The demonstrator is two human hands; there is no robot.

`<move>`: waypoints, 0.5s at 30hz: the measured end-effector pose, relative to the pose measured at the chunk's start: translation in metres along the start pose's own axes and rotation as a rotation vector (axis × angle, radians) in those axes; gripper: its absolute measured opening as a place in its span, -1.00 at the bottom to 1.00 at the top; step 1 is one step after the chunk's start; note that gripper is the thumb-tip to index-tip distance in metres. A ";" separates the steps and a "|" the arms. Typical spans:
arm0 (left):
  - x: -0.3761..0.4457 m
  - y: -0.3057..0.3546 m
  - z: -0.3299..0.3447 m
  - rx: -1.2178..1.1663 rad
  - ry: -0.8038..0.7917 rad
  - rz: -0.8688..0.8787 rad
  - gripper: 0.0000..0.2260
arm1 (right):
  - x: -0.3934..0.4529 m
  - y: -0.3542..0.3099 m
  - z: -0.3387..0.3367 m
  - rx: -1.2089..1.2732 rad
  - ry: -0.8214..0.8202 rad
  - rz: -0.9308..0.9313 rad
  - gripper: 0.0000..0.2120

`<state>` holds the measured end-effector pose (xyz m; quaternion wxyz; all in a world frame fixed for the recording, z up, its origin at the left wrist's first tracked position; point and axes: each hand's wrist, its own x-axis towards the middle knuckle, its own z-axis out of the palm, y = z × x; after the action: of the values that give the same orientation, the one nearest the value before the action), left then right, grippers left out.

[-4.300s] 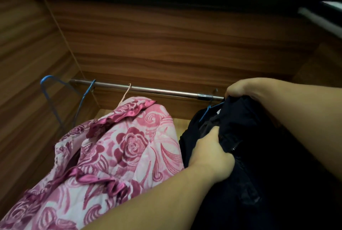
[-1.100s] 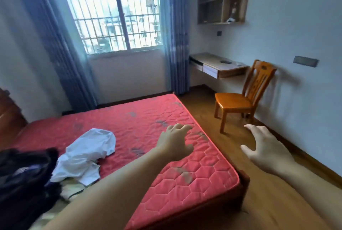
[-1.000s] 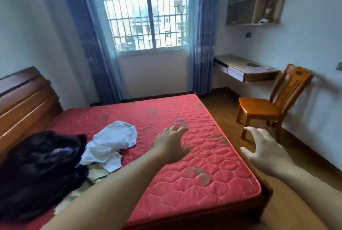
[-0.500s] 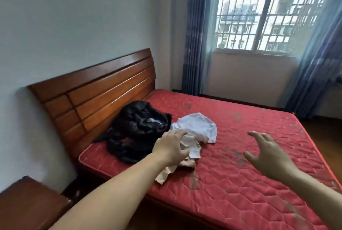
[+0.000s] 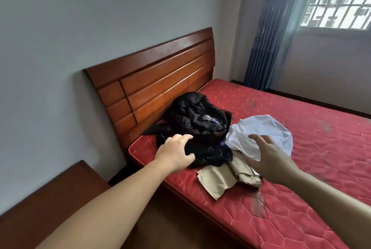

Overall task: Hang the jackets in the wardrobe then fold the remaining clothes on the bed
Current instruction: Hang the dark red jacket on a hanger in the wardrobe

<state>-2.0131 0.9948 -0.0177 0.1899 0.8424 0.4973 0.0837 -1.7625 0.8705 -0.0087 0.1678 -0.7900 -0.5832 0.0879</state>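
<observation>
Three garments lie heaped at the head end of the bed point(image 5: 301, 148), on its red quilted mattress: a crumpled black jacket point(image 5: 197, 122) close to the wooden headboard point(image 5: 160, 86), a white shirt point(image 5: 263, 134) just beside it toward the window side, and a beige garment point(image 5: 222, 176) partly under both, near the mattress edge. The left hand point(image 5: 174, 154) reaches over the near edge of the black jacket with fingers spread and curling, apparently touching the fabric but not yet closed on it. The right hand point(image 5: 271, 154) hovers open above the white shirt and the beige piece, holding nothing.

Judging by the task, the jacket looks like the next thing to carry to the wardrobe. To lift it cleanly, it would help to find the collar or shoulders rather than grabbing a bunch of cloth, since its hem appears to overlap the beige garment and could drag it off the bed. No containers are in view; the wardrobe itself is out of frame. A low wooden bedside cabinet point(image 5: 50, 198) stands to the left.
</observation>
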 end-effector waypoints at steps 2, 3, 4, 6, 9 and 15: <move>0.030 -0.009 0.003 0.030 -0.005 -0.016 -0.48 | 0.038 0.006 0.013 0.016 -0.015 0.011 -0.38; 0.047 -0.013 0.004 0.042 -0.009 -0.032 -0.48 | 0.059 0.009 0.019 0.024 -0.016 0.009 -0.37; 0.063 -0.017 0.006 0.046 -0.012 -0.052 -0.48 | 0.081 0.012 0.026 0.041 -0.015 0.007 -0.37; 0.098 -0.023 0.009 0.049 -0.021 -0.091 -0.49 | 0.125 0.019 0.039 0.107 -0.020 0.018 -0.38; 0.147 -0.030 0.015 0.078 -0.057 -0.129 -0.51 | 0.180 0.021 0.063 0.198 -0.091 0.029 -0.38; 0.231 -0.053 0.027 0.061 -0.096 -0.160 -0.52 | 0.267 0.019 0.100 0.220 -0.197 0.071 -0.38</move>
<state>-1.9334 1.2118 -0.0746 0.1938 0.8084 0.5556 0.0124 -1.6976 1.1352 -0.0933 0.1922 -0.7746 -0.5552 0.2342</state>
